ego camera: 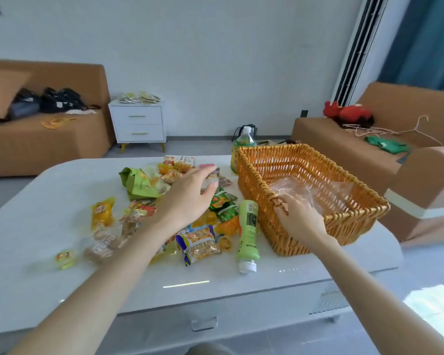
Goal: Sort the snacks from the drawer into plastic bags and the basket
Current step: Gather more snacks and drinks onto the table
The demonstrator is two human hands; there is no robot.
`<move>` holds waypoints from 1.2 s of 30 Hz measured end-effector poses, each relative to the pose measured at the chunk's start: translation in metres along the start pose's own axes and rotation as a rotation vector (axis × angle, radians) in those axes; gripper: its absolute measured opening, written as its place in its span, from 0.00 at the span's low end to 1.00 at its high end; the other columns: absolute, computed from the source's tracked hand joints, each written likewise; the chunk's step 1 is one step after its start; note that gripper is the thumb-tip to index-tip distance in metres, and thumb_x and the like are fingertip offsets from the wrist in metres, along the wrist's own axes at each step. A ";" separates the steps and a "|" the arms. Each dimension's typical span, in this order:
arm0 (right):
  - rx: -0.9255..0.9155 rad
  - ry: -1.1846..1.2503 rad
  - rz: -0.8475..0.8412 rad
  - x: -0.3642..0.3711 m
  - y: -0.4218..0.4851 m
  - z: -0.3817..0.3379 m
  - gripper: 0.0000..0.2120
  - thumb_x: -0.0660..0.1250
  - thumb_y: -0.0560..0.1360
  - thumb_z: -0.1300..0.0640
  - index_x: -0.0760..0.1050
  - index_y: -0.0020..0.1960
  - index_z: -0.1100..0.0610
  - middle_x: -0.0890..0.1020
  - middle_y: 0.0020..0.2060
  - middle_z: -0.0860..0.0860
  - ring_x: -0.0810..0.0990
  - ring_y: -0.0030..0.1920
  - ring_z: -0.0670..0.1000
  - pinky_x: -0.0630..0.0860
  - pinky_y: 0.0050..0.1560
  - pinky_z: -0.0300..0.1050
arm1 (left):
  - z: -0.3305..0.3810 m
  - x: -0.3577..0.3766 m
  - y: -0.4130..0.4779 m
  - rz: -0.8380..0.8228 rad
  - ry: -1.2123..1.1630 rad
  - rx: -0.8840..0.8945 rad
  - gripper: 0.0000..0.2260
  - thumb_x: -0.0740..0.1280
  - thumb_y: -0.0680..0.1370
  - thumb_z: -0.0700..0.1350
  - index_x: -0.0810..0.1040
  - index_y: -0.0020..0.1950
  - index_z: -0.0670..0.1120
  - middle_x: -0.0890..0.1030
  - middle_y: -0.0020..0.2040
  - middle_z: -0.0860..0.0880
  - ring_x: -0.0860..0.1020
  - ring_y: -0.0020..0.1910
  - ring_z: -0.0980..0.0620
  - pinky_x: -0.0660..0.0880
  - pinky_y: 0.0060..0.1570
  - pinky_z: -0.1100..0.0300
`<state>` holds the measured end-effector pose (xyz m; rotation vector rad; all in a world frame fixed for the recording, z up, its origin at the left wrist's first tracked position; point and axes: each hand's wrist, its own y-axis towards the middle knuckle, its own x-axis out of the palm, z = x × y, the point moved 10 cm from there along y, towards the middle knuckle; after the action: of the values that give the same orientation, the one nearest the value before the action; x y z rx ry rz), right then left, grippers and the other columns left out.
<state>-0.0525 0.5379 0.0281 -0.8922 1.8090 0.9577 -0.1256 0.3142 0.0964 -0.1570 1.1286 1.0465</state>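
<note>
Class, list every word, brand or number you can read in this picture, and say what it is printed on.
Nothing is legible; all print is blurred.
Green bag: dark lettering, unreadable.
Lying green bottle: dark label panel, too small.
Noodle packet: blurred print.
Far white box: blurred print.
Basket the right hand grips: no text.

Blurred packet (212, 177) between left hand (187, 198) fingertips; upright bottle (242, 146) half hidden behind basket (251, 180).

Single head cam, wide-angle, looks fwd and down over table (62, 265) at close range
</note>
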 end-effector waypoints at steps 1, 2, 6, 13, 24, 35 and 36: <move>0.013 -0.034 -0.035 0.004 -0.004 0.005 0.10 0.58 0.81 0.50 0.73 0.57 0.52 0.81 0.44 0.52 0.80 0.40 0.53 0.79 0.38 0.47 | 0.006 0.004 0.000 -0.010 -0.006 0.002 0.21 0.58 0.82 0.49 0.64 0.75 0.50 0.67 0.74 0.51 0.66 0.72 0.52 0.62 0.69 0.57; 0.015 -0.056 -0.045 0.004 -0.008 0.006 0.09 0.57 0.81 0.48 0.72 0.52 0.53 0.80 0.40 0.52 0.79 0.37 0.53 0.79 0.38 0.48 | 0.011 0.007 -0.001 -0.018 -0.009 0.001 0.21 0.58 0.82 0.50 0.64 0.75 0.50 0.67 0.74 0.50 0.66 0.71 0.51 0.63 0.68 0.56; -0.019 -0.088 0.000 -0.005 -0.016 0.002 0.12 0.60 0.80 0.49 0.70 0.43 0.55 0.78 0.38 0.52 0.77 0.36 0.54 0.75 0.36 0.45 | 0.031 0.022 -0.005 -0.065 -0.002 0.014 0.21 0.58 0.82 0.50 0.64 0.75 0.52 0.66 0.74 0.51 0.66 0.72 0.50 0.66 0.66 0.54; -0.038 0.042 -0.102 -0.011 -0.022 0.013 0.19 0.61 0.79 0.45 0.79 0.37 0.55 0.78 0.26 0.49 0.73 0.25 0.48 0.68 0.26 0.37 | 0.042 0.065 0.004 -0.159 -0.030 0.019 0.21 0.58 0.82 0.50 0.63 0.75 0.52 0.66 0.74 0.51 0.67 0.71 0.51 0.67 0.64 0.57; 0.056 -0.006 -0.176 0.022 0.073 0.055 0.18 0.60 0.77 0.60 0.72 0.67 0.55 0.81 0.56 0.53 0.82 0.46 0.52 0.82 0.46 0.50 | -0.004 0.182 -0.004 -0.413 0.094 -0.169 0.38 0.63 0.76 0.61 0.47 0.79 0.53 0.56 0.75 0.42 0.57 0.74 0.40 0.63 0.68 0.47; -0.027 0.014 -0.241 0.057 0.101 0.026 0.19 0.62 0.77 0.59 0.72 0.67 0.53 0.78 0.62 0.51 0.82 0.52 0.52 0.81 0.51 0.50 | -0.055 0.171 -0.005 -0.198 -0.361 -0.359 0.38 0.76 0.67 0.44 0.62 0.74 0.49 0.75 0.54 0.55 0.76 0.49 0.54 0.73 0.40 0.63; -0.044 0.036 -0.226 0.053 0.098 0.020 0.18 0.62 0.77 0.59 0.73 0.67 0.53 0.78 0.62 0.50 0.82 0.51 0.52 0.81 0.51 0.51 | -0.065 0.166 -0.005 -0.189 -0.500 -0.462 0.37 0.77 0.67 0.44 0.64 0.73 0.49 0.75 0.54 0.54 0.76 0.50 0.53 0.74 0.43 0.60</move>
<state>-0.1482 0.5890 -0.0023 -1.1214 1.6804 0.8441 -0.1588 0.3738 -0.0681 -0.3399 0.4025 1.0842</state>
